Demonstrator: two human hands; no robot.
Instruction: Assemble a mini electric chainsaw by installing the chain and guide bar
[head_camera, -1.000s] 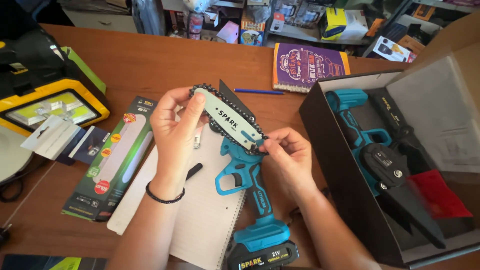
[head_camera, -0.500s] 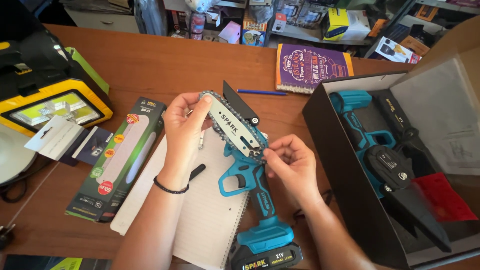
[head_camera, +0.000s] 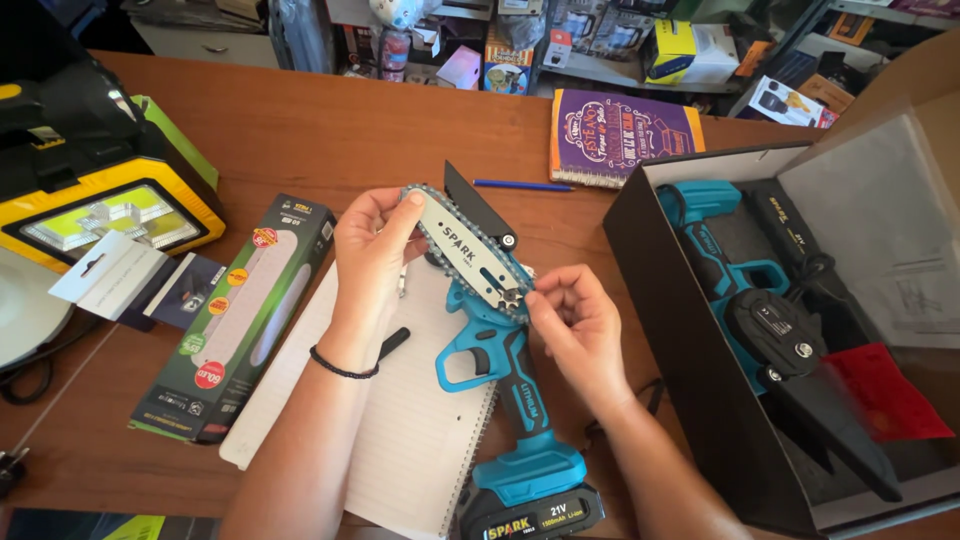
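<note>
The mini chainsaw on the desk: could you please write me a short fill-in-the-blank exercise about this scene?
1. The left hand grips the tip of the guide bar, around which runs the ____.
2. The right hand pinches the bar's rear end on the mini chainsaw, whose body is ____ in colour.
3. The saw lies over a lined ____.
4. A second saw lies in the open ____ at the right.

Missing: chain; blue; notepad; box

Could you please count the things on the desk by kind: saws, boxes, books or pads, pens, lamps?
Saws: 2, one in the left hand and right hand, one in the open box
Boxes: 2, open box, green box
Pads or books: 2
Pens: 1
Lamps: 1
Total: 8
</note>
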